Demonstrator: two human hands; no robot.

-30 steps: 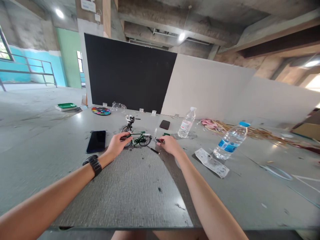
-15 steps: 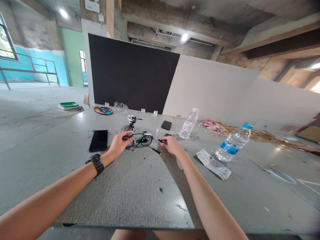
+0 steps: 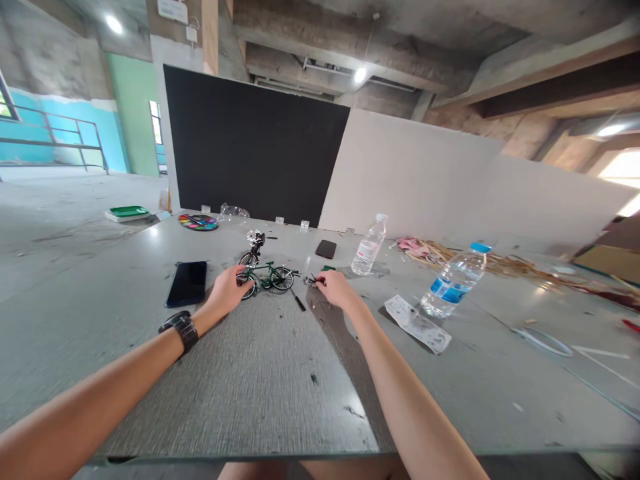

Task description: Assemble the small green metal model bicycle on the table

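A green toy bicycle (image 3: 270, 277) is standing near the middle of the table (image 3: 225, 393), its seat up and its rear wheel pointing to three o'clock. At its nine o'clock end, the left hand (image 3: 227, 292) is holding the front wheel, thumb and fingers nearly closed around it, with a dark watch (image 3: 183, 330) circling the wrist. At three o'clock, the right hand (image 3: 336, 290) is bringing its bent fingertips close together at some tiny parts (image 3: 311, 281); I cannot tell whether they are gripping one. A black stick (image 3: 299, 303) is lying at four o'clock, just beside the rear wheel. Another small bike (image 3: 253, 250) is standing at eleven o'clock, and a large phone (image 3: 187, 284) is lying at nine, past the left hand. Farther out, a dark flat case (image 3: 326, 249) is resting at two o'clock, a clear bottle (image 3: 367, 248) is standing between two and three, and a blue-capped bottle (image 3: 453, 283) and a printed paper (image 3: 418, 325) are sitting between three and four. A paint palette (image 3: 199, 222) is lying at ten o'clock, while a black panel (image 3: 255, 140) is rising behind everything at twelve.
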